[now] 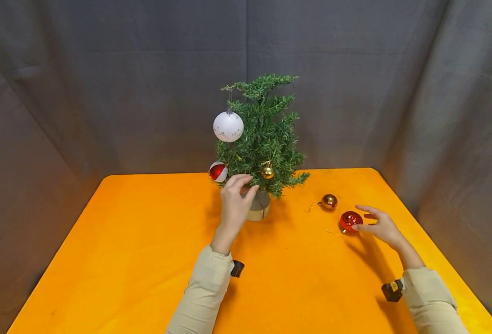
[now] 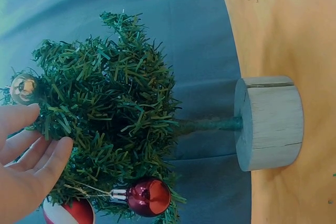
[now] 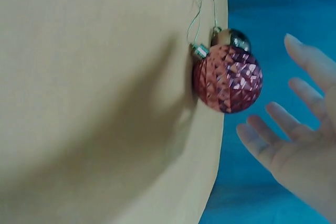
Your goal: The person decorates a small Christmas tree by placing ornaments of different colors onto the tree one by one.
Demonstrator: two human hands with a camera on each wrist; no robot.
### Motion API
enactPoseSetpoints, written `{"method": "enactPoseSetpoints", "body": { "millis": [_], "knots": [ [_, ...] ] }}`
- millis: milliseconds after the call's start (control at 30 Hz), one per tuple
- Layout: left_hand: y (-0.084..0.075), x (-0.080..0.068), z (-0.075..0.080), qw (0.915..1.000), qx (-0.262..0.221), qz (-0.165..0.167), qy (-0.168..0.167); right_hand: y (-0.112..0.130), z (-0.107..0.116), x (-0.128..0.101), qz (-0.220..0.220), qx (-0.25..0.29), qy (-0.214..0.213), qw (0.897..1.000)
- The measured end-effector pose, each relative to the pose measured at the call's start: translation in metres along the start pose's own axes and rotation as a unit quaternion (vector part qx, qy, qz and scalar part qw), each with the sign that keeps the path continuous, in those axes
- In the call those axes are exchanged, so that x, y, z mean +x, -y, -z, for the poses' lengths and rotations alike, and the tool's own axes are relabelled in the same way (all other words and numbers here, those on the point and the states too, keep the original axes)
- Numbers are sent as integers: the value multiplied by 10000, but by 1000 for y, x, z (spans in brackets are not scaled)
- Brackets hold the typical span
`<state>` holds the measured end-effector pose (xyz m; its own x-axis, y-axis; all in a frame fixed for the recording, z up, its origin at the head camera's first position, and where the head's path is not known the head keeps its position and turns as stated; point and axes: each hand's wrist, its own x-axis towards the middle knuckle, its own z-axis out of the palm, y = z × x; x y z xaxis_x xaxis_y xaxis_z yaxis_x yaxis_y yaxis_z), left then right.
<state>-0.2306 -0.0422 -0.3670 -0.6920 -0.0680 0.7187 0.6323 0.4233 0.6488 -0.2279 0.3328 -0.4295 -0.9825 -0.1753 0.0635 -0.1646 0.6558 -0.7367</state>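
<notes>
A small green artificial Christmas tree (image 1: 267, 134) stands on a round wooden base (image 1: 257, 208). On it hang a white ball (image 1: 228, 126), a red-and-white ball (image 1: 218, 171), a small gold ball (image 1: 267, 171) and a shiny dark red ball (image 2: 149, 196). My left hand (image 1: 235, 204) is at the lower front branches, fingers loosely bent with nothing between them; whether they touch the needles I cannot tell. Above the orange tabletop, my right hand (image 1: 381, 227) is spread beside a faceted red ball (image 1: 351, 222). In the right wrist view, a gap separates the fingers (image 3: 310, 95) from that ball.
A bronze-gold ball (image 1: 328, 202) lies on the orange table (image 1: 125, 260) behind the faceted red one, its thread loop trailing left. Grey curtains (image 1: 145, 93) enclose the table at the back and both sides. Each wrist carries a small black camera (image 1: 392, 291).
</notes>
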Motion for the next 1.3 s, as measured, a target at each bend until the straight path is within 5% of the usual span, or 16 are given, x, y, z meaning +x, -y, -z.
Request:
{"method": "enactPoseSetpoints", "body": {
  "millis": [500, 1300],
  "knots": [
    [-1, 0, 0, 9998, 56, 148, 79, -21, -1, 8, 14, 173, 546, 9984],
    [1, 0, -1, 9999, -78, 104, 38, -45, -12, 6, -716, 760, 165, 9944]
  ]
}}
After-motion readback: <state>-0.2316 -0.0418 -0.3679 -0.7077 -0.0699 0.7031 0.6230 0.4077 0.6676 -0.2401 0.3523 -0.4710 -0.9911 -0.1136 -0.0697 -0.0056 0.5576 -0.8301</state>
